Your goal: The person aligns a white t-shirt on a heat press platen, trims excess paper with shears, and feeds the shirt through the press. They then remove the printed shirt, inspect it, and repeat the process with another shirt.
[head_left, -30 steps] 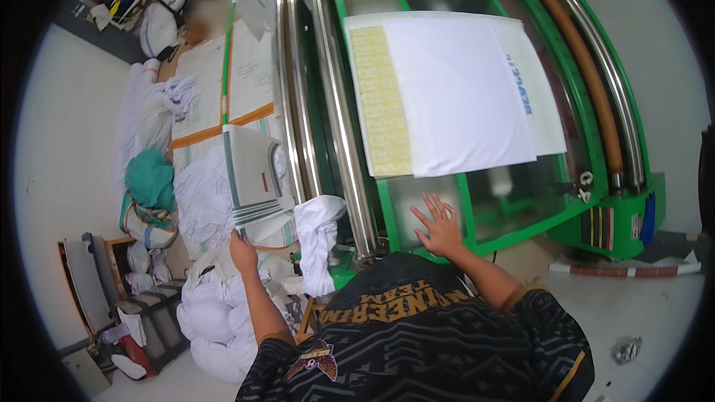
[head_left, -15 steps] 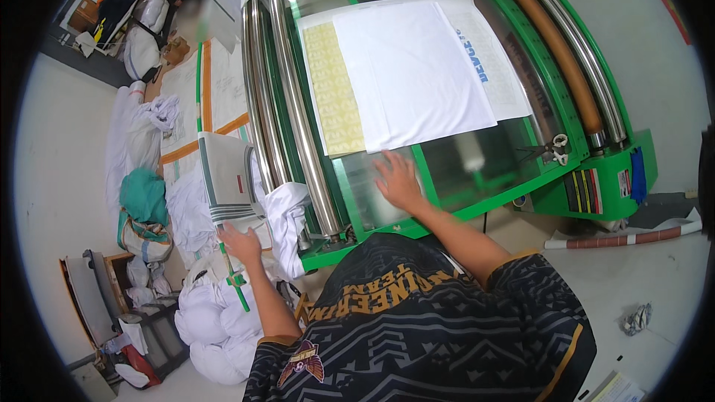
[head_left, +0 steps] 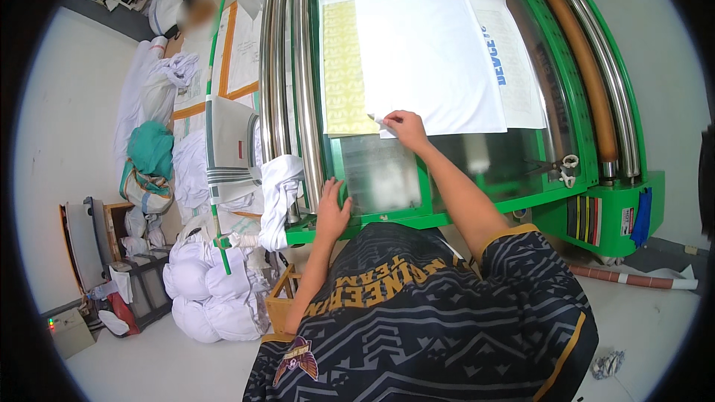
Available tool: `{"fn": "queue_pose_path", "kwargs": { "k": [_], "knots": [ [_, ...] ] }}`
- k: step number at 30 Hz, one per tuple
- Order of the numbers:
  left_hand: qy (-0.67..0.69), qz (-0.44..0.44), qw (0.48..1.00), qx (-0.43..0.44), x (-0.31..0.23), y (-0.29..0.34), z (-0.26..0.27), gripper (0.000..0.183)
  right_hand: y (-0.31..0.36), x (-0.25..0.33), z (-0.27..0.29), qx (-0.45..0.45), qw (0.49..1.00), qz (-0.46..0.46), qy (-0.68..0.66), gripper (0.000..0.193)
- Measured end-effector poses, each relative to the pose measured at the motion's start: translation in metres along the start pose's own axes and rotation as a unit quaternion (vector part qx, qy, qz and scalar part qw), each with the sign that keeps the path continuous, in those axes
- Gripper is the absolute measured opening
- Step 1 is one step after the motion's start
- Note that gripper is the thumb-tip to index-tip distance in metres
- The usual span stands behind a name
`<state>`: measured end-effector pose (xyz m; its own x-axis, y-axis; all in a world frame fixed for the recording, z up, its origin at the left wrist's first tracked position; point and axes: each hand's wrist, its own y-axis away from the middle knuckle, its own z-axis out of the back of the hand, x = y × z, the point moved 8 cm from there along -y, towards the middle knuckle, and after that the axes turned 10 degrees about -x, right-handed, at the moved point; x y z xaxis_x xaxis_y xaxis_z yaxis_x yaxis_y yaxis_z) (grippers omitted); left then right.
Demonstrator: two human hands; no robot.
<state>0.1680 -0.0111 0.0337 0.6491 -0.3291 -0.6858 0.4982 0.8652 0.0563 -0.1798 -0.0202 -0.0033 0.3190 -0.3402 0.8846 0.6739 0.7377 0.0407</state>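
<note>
A white cloth [head_left: 432, 59] lies flat on the green-framed machine bed, over a printed paper sheet [head_left: 341, 67] whose yellowish patterned strip shows along its left side. My right hand [head_left: 406, 129] pinches the near left corner of the cloth, and that corner is lifted and folded back slightly. Blue lettering shows on the part of the paper beyond the cloth's right edge. My left hand [head_left: 332, 212] is at the front left of the bed, close to the end of a steel roller [head_left: 308, 89], its fingers stretched out and holding nothing.
Scissors [head_left: 555, 169] with pale-wrapped handles rest on the bed's right side. A brown roller [head_left: 573, 52] runs along the right. White fabric [head_left: 281, 193] hangs by the left rollers, above a wooden stool [head_left: 280, 305]. White bundles [head_left: 212, 290] lie on the floor at left.
My right hand has moved up from the bare bed to the cloth's corner and taken hold of it. My left hand has come right, from beside the hanging striped sheet to the bed's edge.
</note>
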Motion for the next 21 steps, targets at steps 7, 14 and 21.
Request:
{"fn": "queue_pose_path", "kwargs": {
  "k": [7, 14, 21],
  "knots": [
    [0.064, 0.037, 0.997, 0.02, -0.04, -0.007, -0.015, 0.053, -0.037, -0.042, 0.057, -0.065, 0.952, -0.157, -0.256, 0.017],
    [0.109, 0.042, 0.993, 0.035, -0.078, -0.058, -0.046, 0.052, -0.084, -0.087, 0.248, -0.356, 0.854, -0.139, -0.354, 0.015],
    [0.005, -0.008, 0.999, -0.032, -0.108, -0.113, -0.099, 0.04, -0.064, -0.081, 0.458, -0.552, 0.764, -0.024, -0.333, 0.017]
  ]
}}
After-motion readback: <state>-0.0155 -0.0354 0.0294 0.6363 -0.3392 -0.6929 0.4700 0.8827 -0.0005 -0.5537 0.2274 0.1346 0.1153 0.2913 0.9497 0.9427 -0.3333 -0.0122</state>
